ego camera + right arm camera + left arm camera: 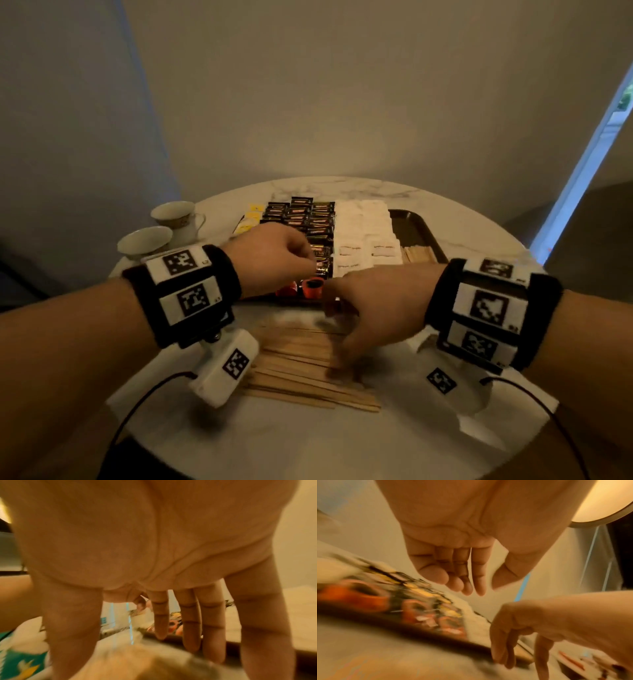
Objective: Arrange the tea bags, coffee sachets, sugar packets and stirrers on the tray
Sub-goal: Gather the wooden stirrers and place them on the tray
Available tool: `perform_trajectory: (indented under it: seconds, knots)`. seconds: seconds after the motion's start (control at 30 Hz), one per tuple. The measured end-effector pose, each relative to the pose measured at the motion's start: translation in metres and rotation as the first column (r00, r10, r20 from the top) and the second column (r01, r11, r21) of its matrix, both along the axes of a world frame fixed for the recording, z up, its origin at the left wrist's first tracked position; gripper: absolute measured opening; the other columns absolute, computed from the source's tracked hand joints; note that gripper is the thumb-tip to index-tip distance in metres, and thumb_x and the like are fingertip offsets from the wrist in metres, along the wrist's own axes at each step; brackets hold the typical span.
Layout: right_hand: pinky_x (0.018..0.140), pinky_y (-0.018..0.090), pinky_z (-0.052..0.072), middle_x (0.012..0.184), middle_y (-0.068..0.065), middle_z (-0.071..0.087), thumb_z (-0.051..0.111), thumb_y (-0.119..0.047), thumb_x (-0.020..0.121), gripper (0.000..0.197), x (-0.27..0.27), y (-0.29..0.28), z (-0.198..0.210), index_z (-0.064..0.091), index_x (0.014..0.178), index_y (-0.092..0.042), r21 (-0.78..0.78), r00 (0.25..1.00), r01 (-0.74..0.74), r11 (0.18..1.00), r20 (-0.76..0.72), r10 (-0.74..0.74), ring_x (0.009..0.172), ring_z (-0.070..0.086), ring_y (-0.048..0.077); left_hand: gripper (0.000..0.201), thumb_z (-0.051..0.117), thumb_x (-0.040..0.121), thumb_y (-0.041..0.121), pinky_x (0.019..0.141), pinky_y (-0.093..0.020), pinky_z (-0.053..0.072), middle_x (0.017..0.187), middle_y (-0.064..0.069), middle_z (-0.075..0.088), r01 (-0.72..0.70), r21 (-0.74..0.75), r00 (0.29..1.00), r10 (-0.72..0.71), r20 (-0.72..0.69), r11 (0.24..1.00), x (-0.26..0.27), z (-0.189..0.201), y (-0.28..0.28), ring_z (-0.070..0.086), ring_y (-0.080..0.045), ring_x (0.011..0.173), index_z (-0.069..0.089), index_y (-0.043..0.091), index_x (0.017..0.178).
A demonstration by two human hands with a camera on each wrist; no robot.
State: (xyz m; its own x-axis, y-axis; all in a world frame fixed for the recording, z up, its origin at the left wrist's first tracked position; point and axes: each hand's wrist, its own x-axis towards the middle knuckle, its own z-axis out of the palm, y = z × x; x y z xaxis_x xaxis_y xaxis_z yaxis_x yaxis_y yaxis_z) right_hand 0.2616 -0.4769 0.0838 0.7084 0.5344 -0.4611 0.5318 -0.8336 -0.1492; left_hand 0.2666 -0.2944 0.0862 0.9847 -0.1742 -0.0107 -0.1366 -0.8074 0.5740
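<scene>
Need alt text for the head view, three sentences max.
Two hands with banded wrists work over a round marble table: the right hand reaches down to loose wooden stirrers, and the left hand hovers above a dark tray lined with packets. Two cups stand at left.

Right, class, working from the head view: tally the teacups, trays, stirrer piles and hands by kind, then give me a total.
Teacups: 2
Tray: 1
Stirrer piles: 2
Hands: 2, the left hand and the right hand
Total: 7
</scene>
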Motion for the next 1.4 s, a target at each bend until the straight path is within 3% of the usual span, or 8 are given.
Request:
perform_trajectory:
  seconds: [0.13,0.33,0.7,0.83,0.93,1.1,1.3,1.4]
  knots:
    - [0.094,0.043,0.054,0.128,-0.007,0.045,0.075,-0.086,0.056,0.105,-0.019,0.035,-0.025,0.031,0.140,-0.042,-0.079,0.991,-0.076,0.994,0.106,0.084,0.110,0.049,0.015,0.045,0.089,0.066,0.058,0.068,-0.026,0.045,0.090,0.012,0.065,-0.028,0.168,0.990,0.051,-0.134,0.985,-0.030,-0.014,0.048,0.061,-0.006,0.082,0.068,0.033,0.097]
    - [0.093,0.041,0.055,0.127,-0.006,0.053,0.076,-0.081,0.063,0.098,-0.017,0.061,-0.030,0.032,0.138,-0.035,-0.102,0.992,-0.081,0.991,0.090,0.090,0.107,0.053,0.015,0.075,0.093,0.059,0.053,0.088,-0.034,0.058,0.109,0.012,0.060,0.067,0.395,0.916,0.100,-0.388,0.916,-0.055,-0.033,0.083,0.060,-0.010,0.097,0.051,0.045,0.121]
    - [0.080,0.029,0.048,0.098,-0.010,0.058,0.047,-0.064,0.099,0.046,-0.003,0.072,-0.023,0.052,0.129,-0.029,-0.065,0.993,-0.085,0.994,0.071,0.089,0.092,0.058,0.011,0.049,0.083,0.077,0.029,0.082,-0.031,0.059,0.106,0.010,0.062,0.027,0.214,0.976,0.020,-0.215,0.977,-0.039,-0.040,0.090,0.062,-0.009,0.093,0.059,0.034,0.119]
    - [0.085,0.035,0.053,0.104,-0.006,0.065,0.042,-0.054,0.105,0.028,0.005,0.067,-0.017,0.052,0.119,-0.032,0.092,0.992,-0.049,0.995,0.120,0.038,0.093,0.061,0.013,0.037,0.079,0.078,0.030,0.089,-0.041,0.060,0.107,0.011,0.068,-0.030,-0.107,0.997,0.023,-0.067,0.994,-0.029,-0.033,0.098,0.069,-0.012,0.093,0.063,0.035,0.111]
    - [0.084,0.035,0.054,0.099,-0.005,0.066,0.041,-0.048,0.107,0.024,0.012,0.067,-0.005,0.055,0.113,-0.030,0.244,0.990,0.009,0.970,0.136,-0.043,0.089,0.063,0.013,0.064,0.074,0.068,0.047,0.097,-0.043,0.058,0.120,0.014,0.067,-0.002,-0.387,1.000,0.013,0.024,0.922,-0.017,-0.021,0.092,0.069,-0.012,0.106,0.060,0.034,0.129]
    - [0.074,0.030,0.058,0.085,-0.006,0.075,0.045,-0.041,0.107,0.015,0.030,0.072,0.005,0.055,0.112,-0.031,0.510,0.980,0.145,0.848,0.043,-0.193,0.072,0.072,0.008,0.066,0.064,0.075,0.035,0.101,-0.035,0.053,0.127,0.011,0.067,0.097,-0.581,0.981,0.019,0.191,0.808,0.010,-0.003,0.069,0.066,-0.010,0.114,0.057,0.025,0.140]
    - [0.070,0.039,0.060,0.071,0.000,0.061,0.051,-0.033,0.106,0.015,0.048,0.068,-0.011,0.054,0.120,-0.036,0.755,0.898,0.441,0.486,-0.374,-0.234,0.063,0.062,0.019,0.042,0.057,0.095,0.002,0.096,-0.026,0.054,0.120,0.007,0.071,0.127,-0.628,0.966,0.048,0.254,0.768,0.044,0.005,0.059,0.066,-0.005,0.113,0.063,0.018,0.134]
    - [0.062,0.036,0.054,0.070,-0.001,0.055,0.062,-0.041,0.099,0.016,0.051,0.066,-0.019,0.058,0.110,-0.030,0.770,0.911,0.411,0.488,-0.343,-0.227,0.058,0.053,0.019,0.044,0.054,0.092,-0.003,0.099,-0.031,0.056,0.118,0.004,0.073,0.165,-0.658,0.969,0.002,0.246,0.734,0.053,0.005,0.054,0.067,-0.007,0.115,0.066,0.016,0.130]
